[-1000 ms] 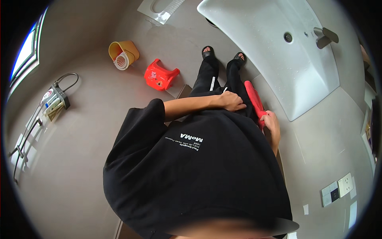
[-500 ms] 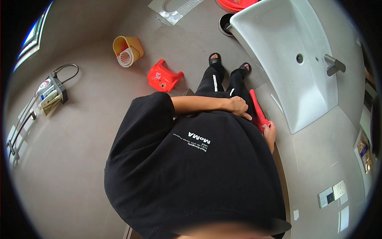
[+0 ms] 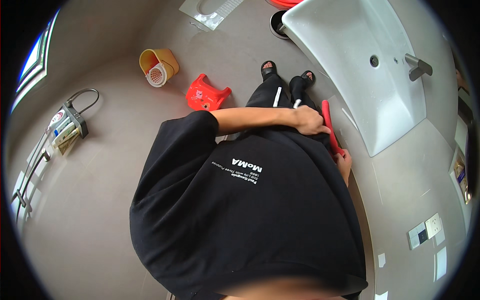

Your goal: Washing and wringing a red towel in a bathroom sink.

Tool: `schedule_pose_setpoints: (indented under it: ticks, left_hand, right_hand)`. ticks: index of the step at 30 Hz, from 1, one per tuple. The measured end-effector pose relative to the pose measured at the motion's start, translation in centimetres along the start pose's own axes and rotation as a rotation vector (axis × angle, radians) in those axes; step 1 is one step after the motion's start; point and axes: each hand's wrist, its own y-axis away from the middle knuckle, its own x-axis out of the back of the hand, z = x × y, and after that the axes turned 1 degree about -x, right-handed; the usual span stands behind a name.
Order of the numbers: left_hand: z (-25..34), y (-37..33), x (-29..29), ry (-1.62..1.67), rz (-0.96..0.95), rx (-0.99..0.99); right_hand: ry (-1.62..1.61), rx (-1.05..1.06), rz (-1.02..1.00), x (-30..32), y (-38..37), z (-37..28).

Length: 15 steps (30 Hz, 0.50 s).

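My right hand (image 3: 343,162) is closed on the lower end of a long, narrow red thing (image 3: 334,136); its exact kind does not show. The red thing points up along my right leg, on the side toward the washbasin. Across my waist reaches my left hand (image 3: 311,121), its fingers curled and a fingertip at the red thing's left edge. Whatever is inside those fingers is hidden. My black trousers (image 3: 265,97) are right under the hands.
A white washbasin (image 3: 345,55) with a faucet (image 3: 418,67) lies to the right. Ahead on the floor stand a red stool (image 3: 207,93), a yellow mop bucket (image 3: 165,67), a dark round bin (image 3: 278,24) and a squat toilet (image 3: 212,20). A shower rack (image 3: 70,120) hangs left.
My left hand has moved right and up to the red thing's edge. The red thing and my right hand have shifted slightly up and right. The whole view has tilted a little.
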Motion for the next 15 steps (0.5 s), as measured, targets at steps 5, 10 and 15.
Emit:
schedule_pose_setpoints:
  ticks: [5,10,15]
  left_hand:
    - [-1.5,4.1,0.9,0.113,-0.096,0.209]
    - [-4.4,2.3,-2.5,0.428,0.265,0.311]
    - [-11.2,-1.0,-5.0,0.153,0.138,0.722]
  right_hand:
    - [0.147,0.07,-0.027,0.2,-0.9,2.5]
    - [0.103,-0.011,-0.064,1.8,-1.0,1.3]
    - [0.084,-0.011,-0.059,3.2,-2.3,2.8]
